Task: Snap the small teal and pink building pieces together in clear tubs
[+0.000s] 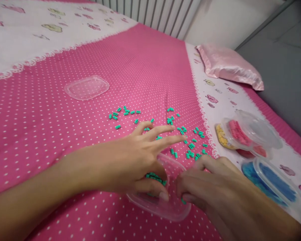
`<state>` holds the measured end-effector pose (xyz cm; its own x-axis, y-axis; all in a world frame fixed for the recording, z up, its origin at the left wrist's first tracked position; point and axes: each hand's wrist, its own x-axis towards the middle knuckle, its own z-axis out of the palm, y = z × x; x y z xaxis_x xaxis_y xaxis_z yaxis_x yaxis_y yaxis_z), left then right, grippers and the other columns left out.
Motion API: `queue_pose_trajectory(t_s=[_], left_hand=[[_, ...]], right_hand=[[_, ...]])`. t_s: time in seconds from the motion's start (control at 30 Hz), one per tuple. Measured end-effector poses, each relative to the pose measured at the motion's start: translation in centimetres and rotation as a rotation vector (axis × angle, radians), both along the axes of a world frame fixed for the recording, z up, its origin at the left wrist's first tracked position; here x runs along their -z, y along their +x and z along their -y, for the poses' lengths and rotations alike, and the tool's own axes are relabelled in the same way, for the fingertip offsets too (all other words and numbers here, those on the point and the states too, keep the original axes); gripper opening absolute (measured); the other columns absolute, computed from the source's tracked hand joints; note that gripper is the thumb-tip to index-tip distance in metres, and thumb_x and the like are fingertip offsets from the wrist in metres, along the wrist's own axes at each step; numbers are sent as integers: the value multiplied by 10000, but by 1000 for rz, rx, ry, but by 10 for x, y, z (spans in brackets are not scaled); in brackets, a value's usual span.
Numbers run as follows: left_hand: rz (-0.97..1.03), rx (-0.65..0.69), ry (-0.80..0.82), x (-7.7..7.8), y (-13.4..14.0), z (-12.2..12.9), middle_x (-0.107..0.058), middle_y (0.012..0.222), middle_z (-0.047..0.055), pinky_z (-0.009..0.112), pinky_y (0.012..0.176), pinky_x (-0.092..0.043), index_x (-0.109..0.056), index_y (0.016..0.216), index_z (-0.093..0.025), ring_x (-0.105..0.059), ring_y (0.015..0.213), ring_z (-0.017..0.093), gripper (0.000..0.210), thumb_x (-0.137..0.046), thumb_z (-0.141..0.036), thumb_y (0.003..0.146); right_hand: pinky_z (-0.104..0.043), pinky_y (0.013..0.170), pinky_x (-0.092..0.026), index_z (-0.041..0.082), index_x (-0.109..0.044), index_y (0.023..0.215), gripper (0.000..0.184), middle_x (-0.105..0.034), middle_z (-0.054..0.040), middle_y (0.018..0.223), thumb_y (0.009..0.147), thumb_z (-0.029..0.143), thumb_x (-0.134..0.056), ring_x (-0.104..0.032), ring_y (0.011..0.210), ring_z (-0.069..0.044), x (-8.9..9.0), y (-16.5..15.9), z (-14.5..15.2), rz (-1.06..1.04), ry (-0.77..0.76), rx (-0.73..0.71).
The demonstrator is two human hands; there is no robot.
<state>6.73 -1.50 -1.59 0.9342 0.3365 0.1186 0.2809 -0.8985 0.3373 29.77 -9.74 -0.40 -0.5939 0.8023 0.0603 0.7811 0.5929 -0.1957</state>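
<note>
My left hand [140,154] reaches over a clear plastic container [170,211], its fingers spread and its thumb and index finger apart. Below them, inside the container, lies a pile of small green toy bricks [154,179]. At the container's right side my right hand [208,184] is closed, with a small green brick [183,201] showing at its fingertips. Many loose green bricks [192,146] are scattered on the polka-dot sheet just beyond both hands. The fingertips of my right hand are partly hidden.
A clear lid [87,87] lies flat on the pink bedsheet [145,67] at the far left. To the right stand containers of yellow bricks [222,136], pink bricks [238,132] and blue bricks [276,180]. A pink pillow [230,65] rests near the grey surface [278,67].
</note>
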Motion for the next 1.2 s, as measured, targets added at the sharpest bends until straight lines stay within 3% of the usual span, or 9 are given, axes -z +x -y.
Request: queue_pose_trajectory(t_s=[0.1, 0.37, 0.67, 1.03, 1.2], left_hand=[[-22, -21, -15, 5, 3, 1, -307, 1707, 48, 738, 1213, -164, -805, 1059, -387, -192, 1598, 390, 279, -564, -516, 1007], [4, -46, 23, 14, 6, 5, -320, 1702, 20, 662, 1273, -122, -819, 985, -320, -238, 1593, 342, 355, -491, -438, 1052], [29, -48, 82, 21, 6, 6, -315, 1705, 4, 665, 1274, -135, -812, 1013, -351, -222, 1601, 321, 338, -487, -436, 1052], [-28, -45, 43, 15, 6, 8, -270, 1720, 35, 720, 1246, -143, -788, 1114, -310, -199, 1604, 337, 335, -470, -405, 1065], [-43, -35, 26, 17, 7, 7, -272, 1718, 40, 724, 1249, -131, -788, 1121, -329, -186, 1606, 353, 333, -476, -427, 1058]], right_hand=[[-332, 615, -352, 277, -572, 691, 300, -614, 38, 613, 807, 3, -534, -589, 683, -175, 1, -1, 3, 1, -2, 11], [-352, 604, -315, 278, -620, 743, 207, -634, 17, 629, 779, 74, -613, -559, 674, -185, -1, -3, -1, 53, 110, 45], [-345, 665, -398, 274, -630, 743, 210, -586, 43, 594, 859, 118, -709, -588, 747, -178, -23, -18, 0, 208, -4, -25], [-346, 649, -406, 293, -664, 773, 173, -590, 48, 569, 897, 173, -681, -593, 738, -176, -19, -14, -5, 224, -15, -44], [-358, 644, -384, 301, -662, 740, 177, -568, 42, 556, 874, 193, -704, -583, 717, -188, -8, -14, -3, 210, 5, -11]])
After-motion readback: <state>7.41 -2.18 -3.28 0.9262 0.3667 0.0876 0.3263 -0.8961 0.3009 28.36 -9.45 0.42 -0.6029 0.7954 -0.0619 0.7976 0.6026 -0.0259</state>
